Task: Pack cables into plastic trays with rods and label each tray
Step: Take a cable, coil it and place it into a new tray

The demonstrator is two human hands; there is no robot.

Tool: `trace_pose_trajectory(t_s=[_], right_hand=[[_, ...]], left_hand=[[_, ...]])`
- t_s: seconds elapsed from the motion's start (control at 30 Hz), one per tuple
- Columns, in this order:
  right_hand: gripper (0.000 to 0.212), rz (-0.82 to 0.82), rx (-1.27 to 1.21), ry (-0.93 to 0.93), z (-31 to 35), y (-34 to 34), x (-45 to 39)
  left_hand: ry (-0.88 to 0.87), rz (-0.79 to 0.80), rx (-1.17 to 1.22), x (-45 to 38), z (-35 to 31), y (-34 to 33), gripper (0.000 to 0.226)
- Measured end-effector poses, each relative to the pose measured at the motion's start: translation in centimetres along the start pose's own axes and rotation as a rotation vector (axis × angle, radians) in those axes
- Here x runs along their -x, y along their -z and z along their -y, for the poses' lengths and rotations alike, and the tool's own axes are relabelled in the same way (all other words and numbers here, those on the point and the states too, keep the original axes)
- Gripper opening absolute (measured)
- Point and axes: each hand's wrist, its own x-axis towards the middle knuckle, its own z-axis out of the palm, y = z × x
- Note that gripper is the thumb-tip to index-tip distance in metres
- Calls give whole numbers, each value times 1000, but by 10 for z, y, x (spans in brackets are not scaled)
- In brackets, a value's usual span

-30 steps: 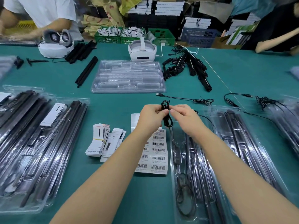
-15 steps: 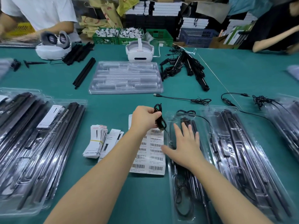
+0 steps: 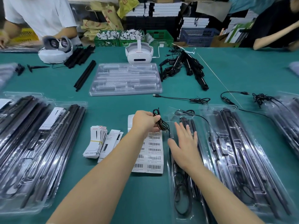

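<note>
My left hand (image 3: 145,121) grips a coiled black cable (image 3: 159,121) above the top of a barcode label sheet (image 3: 152,152). My right hand (image 3: 184,143) lies flat, fingers spread, on a clear plastic tray (image 3: 174,206) that holds black rods and a cable loop. A second filled tray (image 3: 242,159) lies just to its right. An empty clear tray (image 3: 126,79) sits further back at the centre.
Filled trays are stacked at the left (image 3: 32,151) and far right (image 3: 288,120). Paper tags (image 3: 97,141) lie left of the labels. Loose cables (image 3: 191,99), rod bundles (image 3: 186,65) and two white headsets (image 3: 139,52) occupy the back. Other people work at the far edge.
My right hand let go of the cable, dropped onto the tray and now rests flat on it. My left hand still holds the coil, a little lower and to the left.
</note>
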Motion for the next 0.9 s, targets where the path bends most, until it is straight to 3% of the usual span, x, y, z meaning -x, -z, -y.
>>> trace_pose_trajectory(t_s=[0.17,0.53,0.7,0.9], right_hand=[[78,-13,22,11,-2,-2,0],[69,-54,13,31,-3,-2,-1],[71,-56,58,34,-4,-3,-1],[72,-84,51,38,-5,-4,-1]], left_hand=[[-31,-10,-76,-1,-2,-1,9],[41,143,-361,9,-7,-34,24],[210,207,-443,10,-19,-35,21],[125,250,-651,7,-26,-37,31]])
